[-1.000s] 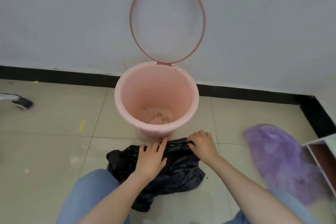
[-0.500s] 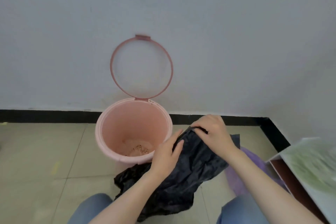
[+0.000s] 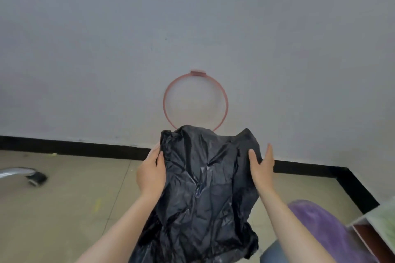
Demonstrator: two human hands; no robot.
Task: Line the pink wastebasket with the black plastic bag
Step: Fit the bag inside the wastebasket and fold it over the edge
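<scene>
The black plastic bag (image 3: pixel 205 188) hangs crumpled in the air in front of me, held up by both hands. My left hand (image 3: pixel 150 172) grips its left edge with thumb in front. My right hand (image 3: pixel 261 166) holds the right edge, fingers stretched behind the plastic. The bag hides the body of the pink wastebasket. Only the basket's raised pink ring lid (image 3: pixel 195 100) shows above the bag, leaning against the wall.
A grey wall with a black skirting (image 3: pixel 85 148) runs behind. Beige floor tiles lie on the left, with a chair leg and castor (image 3: pixel 35 177) at the far left. A purple bag (image 3: pixel 324 224) and a white shelf corner (image 3: pixel 376 228) sit at the lower right.
Both hands lifted the black bag off the floor and spread it wider, up in front of the wastebasket. The view tilted upward, so the basket body is now hidden.
</scene>
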